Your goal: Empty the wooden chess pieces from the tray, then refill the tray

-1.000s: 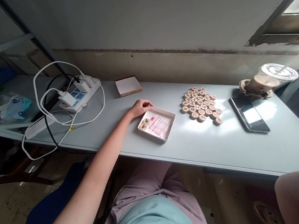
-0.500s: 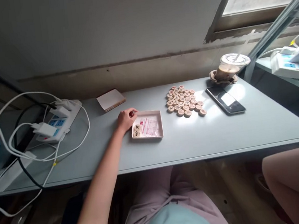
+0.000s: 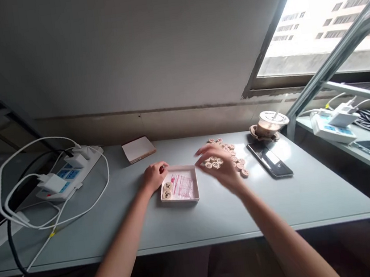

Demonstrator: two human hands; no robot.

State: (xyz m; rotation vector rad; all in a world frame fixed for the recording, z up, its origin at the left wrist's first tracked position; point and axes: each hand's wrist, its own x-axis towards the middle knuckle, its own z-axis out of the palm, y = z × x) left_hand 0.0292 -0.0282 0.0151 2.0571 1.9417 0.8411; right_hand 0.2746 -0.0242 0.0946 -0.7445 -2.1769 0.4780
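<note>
Not surely readable: black and red characters on pale round wooden discs (image 3: 215, 165), red print on a plastic-wrapped white sheet (image 3: 183, 186), tiny lettering on a brown-edged white cardboard lid (image 3: 139, 150).

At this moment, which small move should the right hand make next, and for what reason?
Probably the right hand should lower and pinch one of the loose round pieces: its fingers look spread, with nothing visible between them, and it partly covers that group in view. The left hand is at the open box, where only two pieces show.
</note>
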